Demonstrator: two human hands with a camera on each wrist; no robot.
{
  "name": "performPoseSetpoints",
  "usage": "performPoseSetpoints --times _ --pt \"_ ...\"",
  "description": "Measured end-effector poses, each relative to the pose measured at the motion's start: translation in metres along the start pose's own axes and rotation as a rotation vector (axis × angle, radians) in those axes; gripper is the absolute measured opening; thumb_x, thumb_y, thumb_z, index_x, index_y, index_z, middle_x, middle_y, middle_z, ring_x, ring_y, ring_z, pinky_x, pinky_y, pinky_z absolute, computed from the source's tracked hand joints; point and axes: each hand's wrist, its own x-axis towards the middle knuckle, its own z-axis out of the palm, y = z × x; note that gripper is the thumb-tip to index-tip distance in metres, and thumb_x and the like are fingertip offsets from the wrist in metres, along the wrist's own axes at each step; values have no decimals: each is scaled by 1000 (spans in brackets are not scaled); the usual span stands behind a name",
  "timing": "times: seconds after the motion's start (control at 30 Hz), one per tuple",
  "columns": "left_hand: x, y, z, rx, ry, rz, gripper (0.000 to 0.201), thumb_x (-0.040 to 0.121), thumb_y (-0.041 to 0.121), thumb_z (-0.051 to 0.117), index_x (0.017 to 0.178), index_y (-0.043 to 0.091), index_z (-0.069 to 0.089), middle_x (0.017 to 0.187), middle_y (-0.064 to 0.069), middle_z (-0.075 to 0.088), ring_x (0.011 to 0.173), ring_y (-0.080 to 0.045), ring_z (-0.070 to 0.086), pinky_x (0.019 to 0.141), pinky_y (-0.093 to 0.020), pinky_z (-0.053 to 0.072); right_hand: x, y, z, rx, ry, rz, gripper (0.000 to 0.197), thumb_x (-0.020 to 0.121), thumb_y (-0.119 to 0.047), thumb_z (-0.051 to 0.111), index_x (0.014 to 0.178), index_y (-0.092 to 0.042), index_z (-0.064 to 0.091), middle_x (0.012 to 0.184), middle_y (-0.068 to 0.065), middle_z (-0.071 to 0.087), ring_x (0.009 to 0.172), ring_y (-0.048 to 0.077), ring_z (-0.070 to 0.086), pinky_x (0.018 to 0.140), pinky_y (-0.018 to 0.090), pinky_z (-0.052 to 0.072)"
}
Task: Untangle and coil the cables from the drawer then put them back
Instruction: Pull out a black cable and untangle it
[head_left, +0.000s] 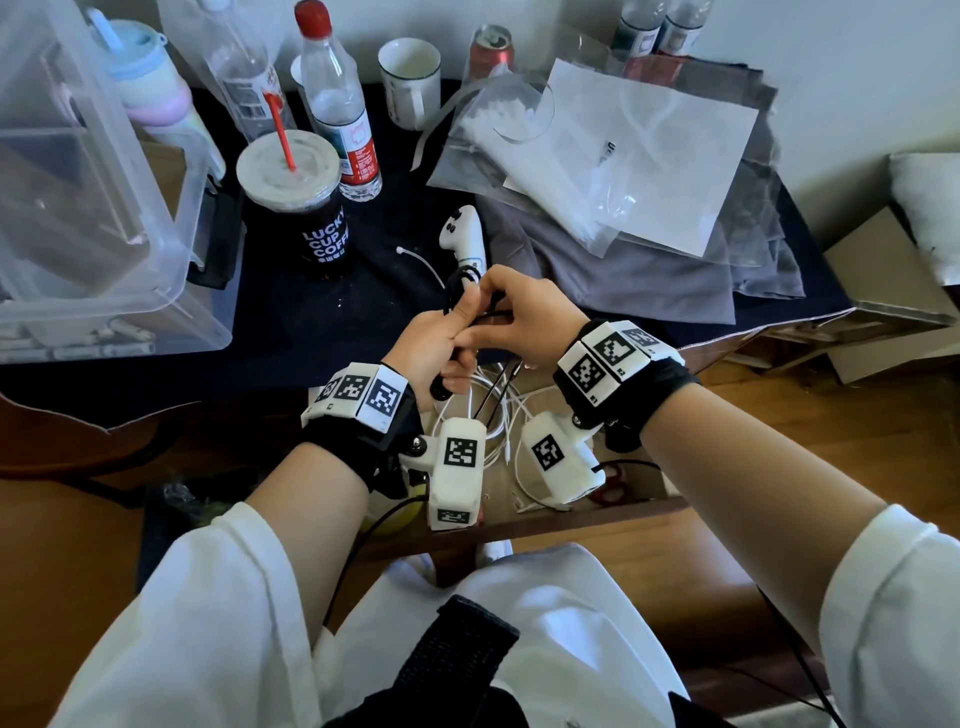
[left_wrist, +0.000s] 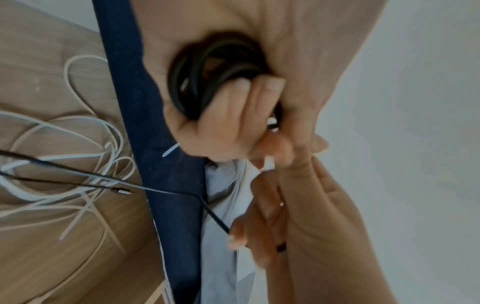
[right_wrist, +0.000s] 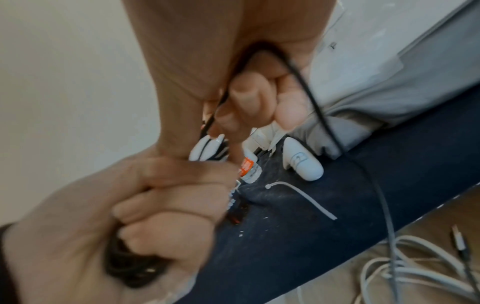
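My left hand (head_left: 441, 338) grips a coiled bundle of black cable (left_wrist: 207, 72) in its fist, above the open drawer. My right hand (head_left: 519, 312) pinches the free run of the same black cable (right_wrist: 306, 86), which loops over its fingers and trails down into the drawer (head_left: 613, 506). Both hands touch each other at the table's front edge. Tangled white cables (head_left: 498, 415) lie in the drawer below, also seen as white cables (left_wrist: 64, 174) in the left wrist view, with a loose black plug end (left_wrist: 122, 191) among them.
On the dark cloth (head_left: 322, 312) stand a coffee cup (head_left: 296, 197), bottles (head_left: 337, 104), a mug (head_left: 410, 78), a white controller (head_left: 462, 234), a white cable tie (head_left: 421, 262) and plastic bags (head_left: 623, 156). A clear plastic bin (head_left: 93, 208) fills the left.
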Motion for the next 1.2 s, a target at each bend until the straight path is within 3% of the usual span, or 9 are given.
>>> performPoseSetpoints --times 0.07,0.17,0.4,0.6,0.7,0.8,0.9,1.1,1.2 --pt "-1 1 -1 -21 45 1 56 93 56 32 70 7 47 36 4 34 27 -5 24 34 -11 20 -1 8 -2 35 32 43 25 82 -35 66 77 -19 47 64 -3 56 50 1 49 49 8 38" --pt "-1 2 -1 -60 75 -27 67 90 65 15 90 9 54 38 5 29 27 -6 22 36 -11 19 0 18 -8 196 76 80 28 92 -26 54 66 -23 44 51 -5 42 35 0 41 40 14 34" --pt "-1 3 -2 61 -19 -103 59 93 61 25 90 10 55 38 7 26 28 -6 21 36 -13 18 3 14 -19 206 80 -69 23 83 -9 65 73 -25 51 71 -1 55 61 2 47 64 13 40" --pt "-1 4 -3 90 -130 -145 65 92 62 24 90 8 59 36 7 25 28 -5 20 34 -13 17 7 7 -22 100 166 -94 14 78 -12 71 78 -17 58 67 -17 53 54 -10 50 60 5 39" --pt "-3 7 -4 56 -199 -146 71 89 67 17 85 8 57 35 7 24 26 -4 19 34 -12 16 8 9 -19 116 216 -67 26 75 -19 75 72 -24 49 64 -15 50 51 -7 48 57 6 36" --pt "-7 10 -9 34 -280 -136 59 92 61 23 80 10 52 34 8 23 25 -3 19 33 -11 17 8 10 -22 147 252 13 41 68 -34 80 70 -24 40 61 -11 43 54 2 39 54 14 34" --pt "-8 11 -12 -30 -325 -69 47 97 49 24 77 13 48 33 9 24 25 -3 19 33 -10 18 8 14 -22 193 254 65 39 74 -42 73 69 -23 40 60 -8 40 57 10 39 58 28 40" --pt "-4 14 -11 -218 -250 77 50 96 54 17 76 16 42 34 9 23 26 -3 19 32 -11 19 5 38 -11 366 240 97 23 88 -20 61 73 -20 44 57 1 47 40 2 45 49 19 43" --pt "0 14 -13 -231 -214 118 51 96 54 12 76 16 41 36 8 24 26 -4 21 33 -13 21 -1 44 -5 409 336 77 24 94 -8 48 79 -26 45 62 0 45 46 3 43 50 23 45"
